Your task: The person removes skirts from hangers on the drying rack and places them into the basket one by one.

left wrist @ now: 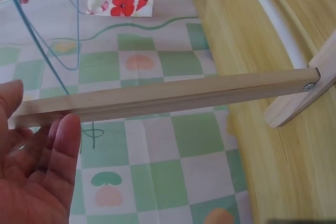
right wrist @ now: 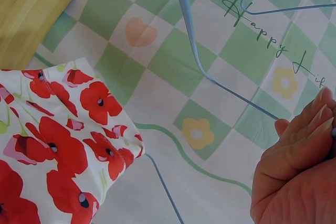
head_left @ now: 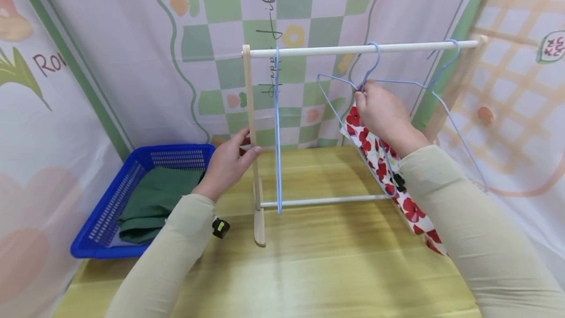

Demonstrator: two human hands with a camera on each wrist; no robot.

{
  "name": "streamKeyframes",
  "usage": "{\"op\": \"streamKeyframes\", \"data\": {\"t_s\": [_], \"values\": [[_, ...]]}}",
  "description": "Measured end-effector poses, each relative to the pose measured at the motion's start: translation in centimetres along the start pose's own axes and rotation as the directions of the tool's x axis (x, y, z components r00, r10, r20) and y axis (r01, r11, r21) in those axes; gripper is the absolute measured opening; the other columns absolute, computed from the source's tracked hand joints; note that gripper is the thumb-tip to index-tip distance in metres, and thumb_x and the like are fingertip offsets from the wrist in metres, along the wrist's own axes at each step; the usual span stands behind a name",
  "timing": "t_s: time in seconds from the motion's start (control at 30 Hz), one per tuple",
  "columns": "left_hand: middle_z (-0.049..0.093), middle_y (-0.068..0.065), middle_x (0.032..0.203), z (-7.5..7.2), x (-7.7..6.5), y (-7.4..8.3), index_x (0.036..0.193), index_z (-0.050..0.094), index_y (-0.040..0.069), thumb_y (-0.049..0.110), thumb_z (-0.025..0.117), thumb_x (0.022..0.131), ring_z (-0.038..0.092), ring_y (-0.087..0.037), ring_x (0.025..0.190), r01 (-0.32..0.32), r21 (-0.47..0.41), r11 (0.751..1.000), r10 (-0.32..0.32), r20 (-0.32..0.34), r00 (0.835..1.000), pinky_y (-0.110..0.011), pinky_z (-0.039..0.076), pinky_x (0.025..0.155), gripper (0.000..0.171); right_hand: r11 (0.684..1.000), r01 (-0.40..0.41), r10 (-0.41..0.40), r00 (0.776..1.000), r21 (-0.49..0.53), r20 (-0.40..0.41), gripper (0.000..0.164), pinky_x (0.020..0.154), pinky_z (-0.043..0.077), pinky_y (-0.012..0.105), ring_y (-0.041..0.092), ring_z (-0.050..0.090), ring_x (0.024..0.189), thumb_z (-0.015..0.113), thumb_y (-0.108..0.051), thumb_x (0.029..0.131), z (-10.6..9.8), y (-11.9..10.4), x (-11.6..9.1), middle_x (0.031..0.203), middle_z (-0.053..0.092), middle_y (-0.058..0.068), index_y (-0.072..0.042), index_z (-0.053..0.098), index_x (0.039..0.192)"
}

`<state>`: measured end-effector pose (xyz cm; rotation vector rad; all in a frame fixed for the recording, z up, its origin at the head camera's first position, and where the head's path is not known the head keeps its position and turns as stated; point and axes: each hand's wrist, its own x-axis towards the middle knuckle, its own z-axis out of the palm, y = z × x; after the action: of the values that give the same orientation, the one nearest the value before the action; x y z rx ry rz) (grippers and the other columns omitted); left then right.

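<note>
Head view: a checked curtain (head_left: 220,1) fills 12 o'clock, and a wood-grain table (head_left: 318,264) spreads toward 6. On the table stands a rack, running from the centre toward 2 o'clock. At 8 to 9 o'clock sits a blue basket (head_left: 110,254); at 3 to 4, a poppy-print cloth (head_left: 412,210) seems to hang from the right-end hanger (head_left: 459,131), though the right sleeve hides much of it. Folded green cloth (head_left: 163,195) lies in the basket.

Three blue hangers hook over the top rail (head_left: 326,51). The middle hanger (head_left: 328,94), at 2 to 3 o'clock, looks bare; the left-end hanger (head_left: 277,136), near the centre, hangs edge-on.

The right hand (head_left: 384,112) pinches the middle hanger just below its hook. The left hand (head_left: 229,163), at 8 o'clock, lightly holds the left upright (head_left: 249,92) between thumb and fingers.

To handle this hanger well, I would keep the pinch at the neck, take weight off the hook before shifting it, let the left hand steady the upright without pulling, and keep the wire frame from snagging the poppy print.
</note>
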<state>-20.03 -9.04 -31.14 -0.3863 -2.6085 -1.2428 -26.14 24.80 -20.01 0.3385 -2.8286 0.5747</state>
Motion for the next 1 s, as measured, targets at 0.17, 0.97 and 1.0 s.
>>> {"op": "streamKeyframes", "data": {"t_s": [0.17,0.97,1.0], "values": [[0.069,-0.011,0.133,0.3,0.2,0.0,0.155,0.048,0.016,0.037,0.057,0.109,0.07,-0.026,0.105,0.007,0.013,1.0,-0.006,-0.036,0.999,-0.044,0.061,0.085,0.052,1.0,0.005,-0.005,1.0,0.01,-0.001,0.049,0.067,0.046,0.045,0.031,0.055,0.074,0.028,-0.039,0.113,0.1,-0.1,-0.1,0.092,0.058,0.015,-0.001,0.053,0.132],[0.071,-0.005,0.12,1.4,0.3,-0.2,0.131,0.063,0.015,0.041,0.053,0.11,0.071,-0.024,0.106,0.009,0.096,0.995,0.003,-0.122,0.993,-0.044,0.061,0.087,0.036,0.999,0.043,-0.043,0.999,0.02,-0.022,0.048,0.078,0.048,0.054,0.038,0.062,0.081,0.029,-0.035,0.113,0.5,-1.9,-0.5,0.091,0.069,0.018,0.003,0.052,0.133],[0.071,-0.005,0.119,1.5,0.3,-0.2,0.131,0.063,0.015,0.042,0.053,0.11,0.07,-0.023,0.106,0.009,0.099,0.995,0.004,-0.124,0.992,-0.044,0.061,0.087,0.036,0.999,0.041,-0.041,0.999,0.024,-0.021,0.048,0.08,0.048,0.055,0.038,0.063,0.083,0.029,-0.035,0.113,0.5,-2.0,-0.5,0.092,0.069,0.018,0.003,0.052,0.133]]}}
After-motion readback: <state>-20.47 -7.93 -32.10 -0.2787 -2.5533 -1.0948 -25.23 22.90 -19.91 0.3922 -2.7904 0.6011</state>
